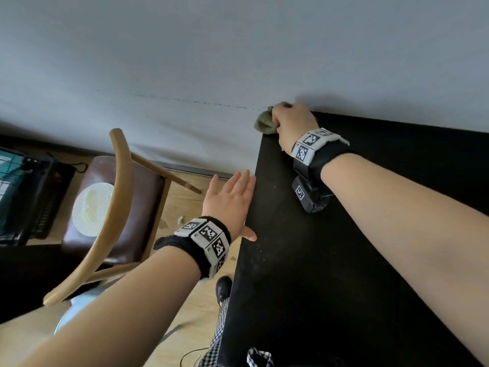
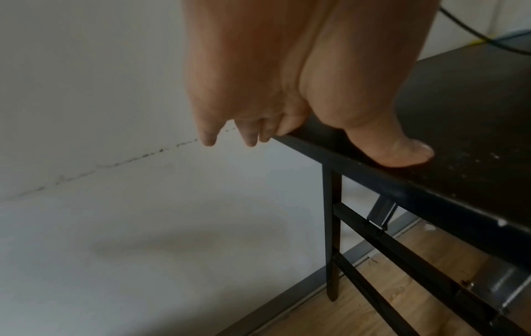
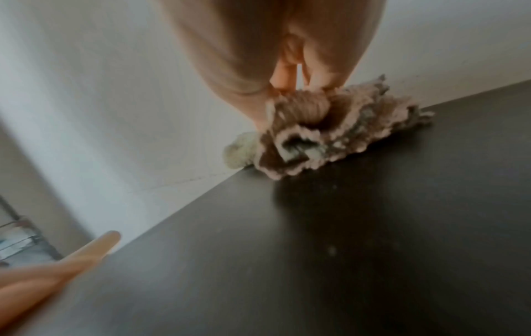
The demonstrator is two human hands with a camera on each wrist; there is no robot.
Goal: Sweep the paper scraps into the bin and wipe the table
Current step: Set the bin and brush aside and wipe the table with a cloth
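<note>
A black table (image 1: pixel 344 247) fills the right side of the head view. My right hand (image 1: pixel 293 120) grips a crumpled grey-brown cloth (image 1: pixel 266 124) and holds it down on the table's far left corner by the wall. In the right wrist view the cloth (image 3: pixel 344 131) lies bunched under my curled fingers on the table (image 3: pixel 287 261). My left hand (image 1: pixel 232 200) is flat with straight fingers beside the table's left edge, its thumb (image 2: pixel 402 152) resting on the tabletop (image 2: pixel 465 136). Pale crumbs dot the tabletop near the edge.
A wooden chair (image 1: pixel 116 207) with a brown seat and a white plate (image 1: pixel 91 207) stands left of the table. A dark wire basket (image 1: pixel 23 197) sits at far left. Small scraps (image 1: pixel 182 219) lie on the wooden floor. A grey wall (image 1: pixel 185 62) lies behind.
</note>
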